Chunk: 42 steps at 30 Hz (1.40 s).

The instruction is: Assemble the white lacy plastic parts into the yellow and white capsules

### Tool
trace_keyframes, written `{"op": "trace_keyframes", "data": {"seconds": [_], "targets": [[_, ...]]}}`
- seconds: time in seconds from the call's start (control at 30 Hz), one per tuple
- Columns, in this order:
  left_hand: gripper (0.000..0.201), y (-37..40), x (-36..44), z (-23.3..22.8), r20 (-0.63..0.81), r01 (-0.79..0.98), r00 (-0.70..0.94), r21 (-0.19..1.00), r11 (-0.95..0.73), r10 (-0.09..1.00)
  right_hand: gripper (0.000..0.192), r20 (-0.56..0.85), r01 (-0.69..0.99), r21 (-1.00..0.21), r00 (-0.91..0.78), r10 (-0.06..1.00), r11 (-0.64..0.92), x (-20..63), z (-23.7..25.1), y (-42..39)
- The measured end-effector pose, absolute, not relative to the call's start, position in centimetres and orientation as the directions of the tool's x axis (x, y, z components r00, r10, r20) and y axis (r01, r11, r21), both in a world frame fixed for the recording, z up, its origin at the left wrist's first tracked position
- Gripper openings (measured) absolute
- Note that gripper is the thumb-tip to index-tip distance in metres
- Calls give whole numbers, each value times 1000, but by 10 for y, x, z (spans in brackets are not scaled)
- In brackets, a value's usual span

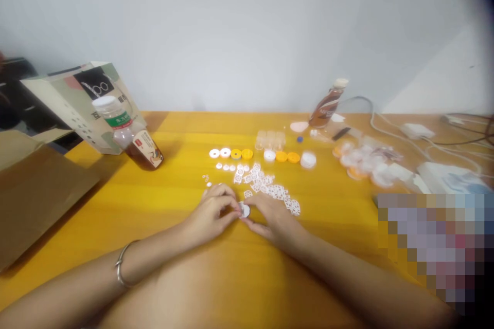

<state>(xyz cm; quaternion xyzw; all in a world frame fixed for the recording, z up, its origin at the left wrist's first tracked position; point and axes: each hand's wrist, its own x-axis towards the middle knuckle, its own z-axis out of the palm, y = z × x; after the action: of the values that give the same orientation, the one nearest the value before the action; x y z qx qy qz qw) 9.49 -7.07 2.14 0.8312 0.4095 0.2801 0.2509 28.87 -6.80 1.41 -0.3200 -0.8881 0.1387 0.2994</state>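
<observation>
Left hand (214, 211) and right hand (272, 216) meeting over yellow table (173, 226), fingertips pinching small white disc (244, 210) together. White cut-out pieces (270, 187) lying just beyond; row of caps (247, 154) farther back.

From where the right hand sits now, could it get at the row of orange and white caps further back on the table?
Probably yes. The right hand is busy pinching a small white disc together with the left hand, but only low, flat white cut-outs lie between it and the caps; nothing tall blocks the way.
</observation>
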Motion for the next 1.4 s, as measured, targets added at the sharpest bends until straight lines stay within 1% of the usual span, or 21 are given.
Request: {"op": "trace_keyframes", "data": {"seconds": [0.23, 0.4, 0.57, 0.63, 0.67, 0.73, 0.8, 0.87, 0.9, 1.03, 1.13, 1.27, 1.4], "targets": [[7, -71, 97, 14, 245, 620, 433, 617, -484, 868, 18, 446, 487, -429, -618, 647, 761, 288, 12, -69], [6, -71, 99, 13, 241, 619, 413, 633, -465, 878, 18, 437, 484, -434, -624, 647, 760, 289, 12, -69], [3, -72, 99, 13, 252, 635, 407, 613, -470, 878, 17, 434, 485, -445, -618, 655, 752, 288, 14, -70], [3, -74, 98, 15, 293, 644, 419, 571, -509, 859, 16, 425, 481, -453, -624, 655, 751, 288, 14, -69], [3, -76, 97, 16, 325, 652, 434, 531, -542, 840, 16, 423, 476, -455, -628, 653, 753, 289, 13, -69], [5, -79, 93, 20, 401, 663, 488, 407, -628, 775, 16, 431, 467, -455, -629, 647, 758, 289, 11, -68], [13, -82, 89, 22, 460, 655, 561, 261, -709, 688, 17, 438, 461, -457, -628, 643, 761, 290, 9, -68], [22, -84, 86, 23, 475, 629, 630, 151, -763, 614, 17, 438, 460, -460, -626, 645, 759, 291, 9, -68], [25, -85, 84, 22, 469, 619, 654, 120, -776, 593, 18, 437, 462, -461, -625, 646, 758, 291, 9, -68], [24, -84, 83, 21, 438, 606, 694, 74, -792, 572, 19, 443, 468, -450, -622, 645, 761, 291, 10, -68], [22, -84, 85, 21, 417, 595, 710, 74, -800, 567, 19, 448, 454, -438, -638, 626, 776, 291, 9, -68], [22, -85, 86, 22, 398, 581, 726, 83, -810, 561, 18, 496, 441, -400, -633, 595, 803, 291, 7, -67], [24, -87, 88, 21, 404, 583, 724, 76, -809, 560, 17, 504, 451, -387, -627, 594, 804, 290, 6, -68]]}}
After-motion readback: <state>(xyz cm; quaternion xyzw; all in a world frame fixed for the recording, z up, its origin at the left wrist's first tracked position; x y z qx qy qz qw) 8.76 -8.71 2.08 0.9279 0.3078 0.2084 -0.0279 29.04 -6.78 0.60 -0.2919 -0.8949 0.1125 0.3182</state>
